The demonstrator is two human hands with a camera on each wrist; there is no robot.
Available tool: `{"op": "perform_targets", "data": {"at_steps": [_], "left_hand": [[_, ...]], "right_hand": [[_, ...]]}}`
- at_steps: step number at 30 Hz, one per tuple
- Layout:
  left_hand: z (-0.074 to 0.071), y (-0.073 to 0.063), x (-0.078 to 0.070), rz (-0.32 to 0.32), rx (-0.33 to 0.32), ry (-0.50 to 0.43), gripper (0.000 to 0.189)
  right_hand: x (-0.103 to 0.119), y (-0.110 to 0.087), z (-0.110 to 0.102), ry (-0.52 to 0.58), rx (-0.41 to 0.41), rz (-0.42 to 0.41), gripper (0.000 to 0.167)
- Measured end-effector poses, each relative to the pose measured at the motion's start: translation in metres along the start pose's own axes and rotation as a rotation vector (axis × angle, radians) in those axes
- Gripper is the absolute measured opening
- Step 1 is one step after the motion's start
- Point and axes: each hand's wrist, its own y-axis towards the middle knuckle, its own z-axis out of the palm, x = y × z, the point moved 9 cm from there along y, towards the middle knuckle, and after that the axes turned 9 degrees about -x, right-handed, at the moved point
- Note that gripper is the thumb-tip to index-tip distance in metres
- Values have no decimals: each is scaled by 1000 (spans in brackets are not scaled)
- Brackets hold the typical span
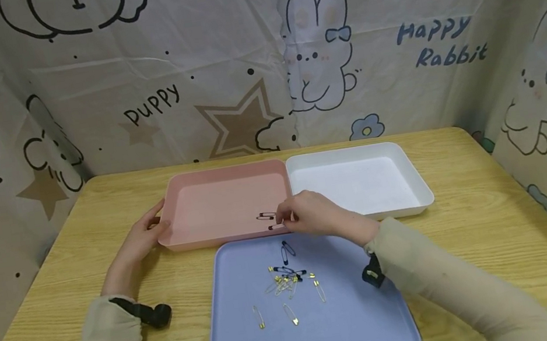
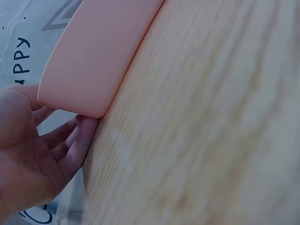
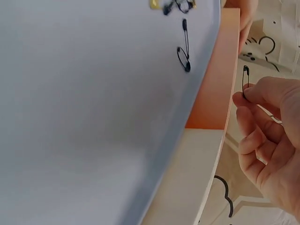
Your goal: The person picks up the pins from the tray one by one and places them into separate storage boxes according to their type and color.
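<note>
My right hand (image 1: 308,212) pinches a black safety pin (image 3: 245,82) between thumb and fingertips, above the front right part of the pink tray (image 1: 223,190). Black safety pins (image 1: 265,216) lie in that tray just left of these fingers. At the pink tray's left end is my left hand (image 1: 140,237), its extended fingers touching the side wall. In the left wrist view, the fingertips partly disappear behind the tray's corner. On the blue tray (image 1: 350,330), several gold-coloured safety pins (image 1: 291,313) and black safety pins (image 1: 288,248) lie, some in a loose pile.
A white tray (image 1: 354,176) stands against the pink tray's right side. Directly in front of both is the blue tray, all on a wooden table (image 1: 476,211). Printed cloth (image 1: 222,42) hangs behind and at the sides. Each wrist wears a black camera strap (image 1: 141,313).
</note>
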Motion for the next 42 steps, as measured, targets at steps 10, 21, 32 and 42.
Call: {"op": "perform_targets", "data": {"at_steps": [10,21,32,42], "left_hand": [[-1,0,0,6,7,1,59],[-1,0,2,7,16,-15,59],[0,1,1,4,15,-12,60],[0,0,1,-4,9,-19,60]], "right_hand": [[-11,15,6,20,-6,76,13],[-23,27,23,-59,24,158,11],[-27,36,26,-111,3,177,10],[-23,47,30,-168,24,166,10]]}}
